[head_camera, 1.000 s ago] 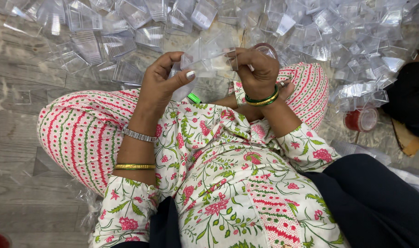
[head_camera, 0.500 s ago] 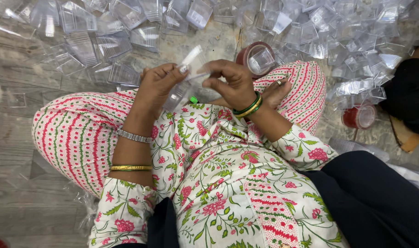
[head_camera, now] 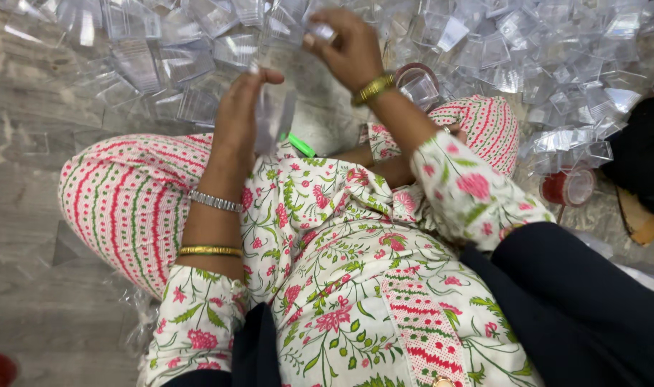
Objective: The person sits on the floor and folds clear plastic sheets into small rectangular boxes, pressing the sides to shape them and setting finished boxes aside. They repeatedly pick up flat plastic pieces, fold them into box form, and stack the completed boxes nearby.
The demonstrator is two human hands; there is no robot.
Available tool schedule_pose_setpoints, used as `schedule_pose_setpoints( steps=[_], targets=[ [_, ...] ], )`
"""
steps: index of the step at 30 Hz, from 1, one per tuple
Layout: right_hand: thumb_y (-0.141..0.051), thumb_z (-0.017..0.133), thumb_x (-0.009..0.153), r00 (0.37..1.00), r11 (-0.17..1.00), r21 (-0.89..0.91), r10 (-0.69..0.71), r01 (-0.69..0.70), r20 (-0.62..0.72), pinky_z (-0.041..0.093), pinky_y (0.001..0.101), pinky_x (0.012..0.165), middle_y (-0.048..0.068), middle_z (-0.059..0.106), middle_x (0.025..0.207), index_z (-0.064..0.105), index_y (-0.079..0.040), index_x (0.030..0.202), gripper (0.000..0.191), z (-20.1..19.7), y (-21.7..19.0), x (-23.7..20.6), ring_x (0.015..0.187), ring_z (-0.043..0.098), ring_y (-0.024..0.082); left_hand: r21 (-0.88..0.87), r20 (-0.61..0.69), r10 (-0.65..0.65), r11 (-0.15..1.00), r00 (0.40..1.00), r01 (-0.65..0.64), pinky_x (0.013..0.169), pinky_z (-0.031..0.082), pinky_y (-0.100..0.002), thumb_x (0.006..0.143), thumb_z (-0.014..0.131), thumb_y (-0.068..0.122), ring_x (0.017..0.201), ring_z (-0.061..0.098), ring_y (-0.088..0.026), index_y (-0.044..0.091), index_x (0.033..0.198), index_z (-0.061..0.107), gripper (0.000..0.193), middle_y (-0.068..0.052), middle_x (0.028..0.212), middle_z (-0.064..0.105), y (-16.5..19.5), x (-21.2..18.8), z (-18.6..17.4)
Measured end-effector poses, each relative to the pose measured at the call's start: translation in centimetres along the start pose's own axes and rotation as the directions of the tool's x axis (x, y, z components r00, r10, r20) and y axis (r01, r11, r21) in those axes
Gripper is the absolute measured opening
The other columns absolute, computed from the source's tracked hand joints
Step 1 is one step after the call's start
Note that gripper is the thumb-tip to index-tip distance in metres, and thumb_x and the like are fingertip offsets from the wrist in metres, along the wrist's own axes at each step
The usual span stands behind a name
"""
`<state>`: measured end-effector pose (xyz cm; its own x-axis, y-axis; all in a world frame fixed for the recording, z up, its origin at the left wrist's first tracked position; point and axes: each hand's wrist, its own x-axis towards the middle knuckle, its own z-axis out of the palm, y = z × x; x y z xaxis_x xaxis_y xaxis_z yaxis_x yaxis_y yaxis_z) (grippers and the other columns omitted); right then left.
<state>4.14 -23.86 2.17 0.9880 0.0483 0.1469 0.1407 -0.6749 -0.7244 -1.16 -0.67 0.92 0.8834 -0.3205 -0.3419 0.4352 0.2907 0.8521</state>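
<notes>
The left hand (head_camera: 242, 107) is closed around a clear plastic sleeve (head_camera: 273, 118), thumb on top and fingers curled behind it, holding it upright just above the lap. The right hand (head_camera: 345, 46) is raised higher and further out, over the heap, its fingertips pinched on a small clear plastic piece (head_camera: 321, 31); what kind of piece it is cannot be told. The two hands are apart, the sleeve lower and nearer the body than the pinched piece.

Just below the sleeve, a small green object (head_camera: 298, 145) lies on the floral tunic (head_camera: 341, 272). Beside the right wrist, a little beyond the sleeve, a round clear container with a reddish rim (head_camera: 416, 84) rests by the striped knee (head_camera: 484, 125).

Beyond the sleeve on all far sides spreads a heap of clear plastic boxes (head_camera: 162, 57), square and glinting, piled loosely. Well to the right of the sleeve, a red round lid (head_camera: 565, 188) lies at the heap's edge, next to a dark cloth (head_camera: 642, 158). Everything rests on a grey wood-grain floor (head_camera: 26, 179), which shows bare to the left of the sleeve, past the striped trouser leg (head_camera: 119, 208).
</notes>
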Motion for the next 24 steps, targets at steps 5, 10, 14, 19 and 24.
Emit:
schedule_pose_setpoints(
  steps=[5,10,14,19,24],
  targets=[
    [-0.024,0.092,0.073,0.996,0.833,-0.545,-0.078,0.092,0.048,0.056,0.0443,0.070,0.015,0.073,0.095,0.077,-0.008,0.097,0.032,1.1,3.9,1.3,0.084,0.070,0.036,-0.195,-0.009,-0.036,0.980,0.999,0.033,0.056,0.059,-0.034,0.105,0.045,0.052,0.065,0.068,-0.018,0.007,0.109,0.070,0.051,-0.010,0.085,0.069,0.7,-0.1,0.2],
    [-0.014,0.092,0.068,0.987,0.921,-0.389,0.064,-0.001,0.150,0.056,0.0374,0.064,0.013,0.076,0.083,0.076,-0.007,0.102,0.038,-0.3,4.2,-0.5,0.070,0.072,0.026,-0.216,0.002,-0.064,0.974,0.998,0.063,0.051,0.056,-0.030,0.100,0.051,0.048,0.059,0.065,-0.014,0.009,0.105,0.069,0.043,-0.005,0.080,0.068,-0.3,0.2,-0.3],
    [-0.001,0.079,0.081,0.864,0.794,0.351,0.409,-0.496,0.294,0.044,0.0253,0.041,0.012,0.076,0.085,0.071,0.001,0.113,0.032,-2.3,1.1,-2.5,0.048,0.058,0.011,0.037,0.013,0.164,0.986,0.986,-0.164,0.060,0.035,-0.024,0.107,0.074,0.032,0.071,0.044,-0.004,0.005,0.116,0.073,0.028,0.004,0.088,0.057,-1.3,0.7,0.2],
    [0.001,0.072,0.094,0.896,0.688,0.576,0.298,-0.441,0.331,0.045,0.0191,0.045,0.013,0.080,0.098,0.068,0.005,0.117,0.024,-4.5,-2.2,-5.0,0.052,0.059,0.004,0.562,-0.039,0.209,0.813,0.977,-0.151,0.050,0.033,-0.025,0.091,0.081,0.032,0.055,0.042,-0.005,0.016,0.117,0.071,0.032,0.004,0.067,0.054,-0.4,-0.9,1.1],
    [0.001,0.071,0.096,0.911,0.710,0.577,0.259,-0.404,0.319,0.047,0.0202,0.047,0.012,0.077,0.096,0.069,0.007,0.122,0.026,-5.2,-3.5,-6.7,0.053,0.058,0.005,0.608,0.040,0.251,0.762,0.967,-0.223,0.057,0.042,-0.028,0.089,0.083,0.031,0.061,0.050,-0.010,0.019,0.135,0.064,0.051,0.000,0.075,0.061,0.7,-1.8,1.4]
  ],
)
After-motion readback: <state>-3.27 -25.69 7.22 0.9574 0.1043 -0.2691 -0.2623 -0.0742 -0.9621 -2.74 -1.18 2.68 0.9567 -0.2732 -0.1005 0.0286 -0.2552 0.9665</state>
